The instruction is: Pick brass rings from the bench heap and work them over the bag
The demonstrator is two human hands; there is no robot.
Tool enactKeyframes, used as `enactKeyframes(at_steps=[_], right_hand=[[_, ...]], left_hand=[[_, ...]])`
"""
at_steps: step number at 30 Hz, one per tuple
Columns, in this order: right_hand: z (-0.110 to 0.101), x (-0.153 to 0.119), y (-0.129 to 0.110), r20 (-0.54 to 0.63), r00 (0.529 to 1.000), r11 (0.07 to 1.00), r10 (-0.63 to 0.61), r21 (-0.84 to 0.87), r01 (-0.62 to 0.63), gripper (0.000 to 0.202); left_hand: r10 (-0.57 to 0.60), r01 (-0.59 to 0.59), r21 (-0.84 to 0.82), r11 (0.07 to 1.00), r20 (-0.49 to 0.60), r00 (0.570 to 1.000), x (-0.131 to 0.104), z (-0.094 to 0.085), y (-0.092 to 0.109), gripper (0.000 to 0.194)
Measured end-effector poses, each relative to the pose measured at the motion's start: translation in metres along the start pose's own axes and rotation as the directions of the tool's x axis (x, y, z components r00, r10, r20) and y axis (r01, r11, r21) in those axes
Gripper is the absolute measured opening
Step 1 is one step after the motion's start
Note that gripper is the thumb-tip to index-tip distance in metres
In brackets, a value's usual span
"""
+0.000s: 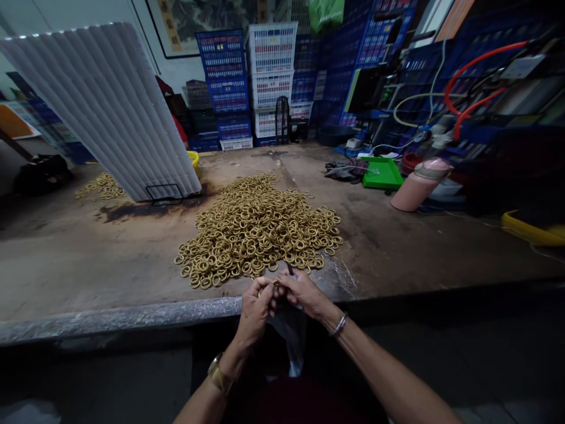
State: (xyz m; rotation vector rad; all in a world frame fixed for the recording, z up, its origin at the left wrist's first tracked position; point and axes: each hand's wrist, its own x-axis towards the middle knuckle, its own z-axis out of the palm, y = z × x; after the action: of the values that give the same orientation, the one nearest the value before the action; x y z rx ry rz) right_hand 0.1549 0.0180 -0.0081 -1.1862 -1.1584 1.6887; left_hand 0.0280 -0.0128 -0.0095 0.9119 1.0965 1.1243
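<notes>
A large heap of brass-coloured rings [260, 227] is spread over the worktable [397, 253] just beyond my hands. At the table's front edge my left hand [256, 306] is closed, pinching a brass-coloured ring [276, 282] between thumb and fingertips. Touching the same ring from the other side, my right hand [304, 292] is closed too. A thin dark tool [290, 269] pokes up out of its fingers; most of it is hidden in the grip, so its kind does not show. Below both hands hangs a pale plastic sheet or bag [293, 338].
A white corrugated panel [115, 112] leans in a wire stand at left, a smaller ring pile [103, 185] beside it. To the right are a green tray [382, 172], a pink bottle [419, 187] and a yellow tray [532, 228]. Stacked crates [271, 56] line the back.
</notes>
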Motion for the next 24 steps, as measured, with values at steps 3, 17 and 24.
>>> enactKeyframes(at_steps=[3, 17, 24], right_hand=[[0.0000, 0.0000, -0.0006, -0.048, 0.999, 0.999, -0.020, -0.031, 0.018, 0.028], [0.0039, -0.0012, -0.0053, -0.090, 0.985, 0.957, -0.145, -0.266, 0.116, 0.020], [0.0010, -0.0062, -0.0024, -0.056, 0.926, 0.680, -0.373, -0.695, 0.232, 0.020]], left_hand=[[-0.053, 0.054, -0.038, 0.998, 0.025, 0.998, -0.0018, -0.0006, 0.0000, 0.032], [-0.085, 0.105, -0.164, 0.981, 0.124, 0.989, -0.0081, -0.0023, 0.0042, 0.031], [-0.091, 0.113, -0.222, 0.968, 0.110, 0.990, -0.0093, -0.0028, 0.0049, 0.031]])
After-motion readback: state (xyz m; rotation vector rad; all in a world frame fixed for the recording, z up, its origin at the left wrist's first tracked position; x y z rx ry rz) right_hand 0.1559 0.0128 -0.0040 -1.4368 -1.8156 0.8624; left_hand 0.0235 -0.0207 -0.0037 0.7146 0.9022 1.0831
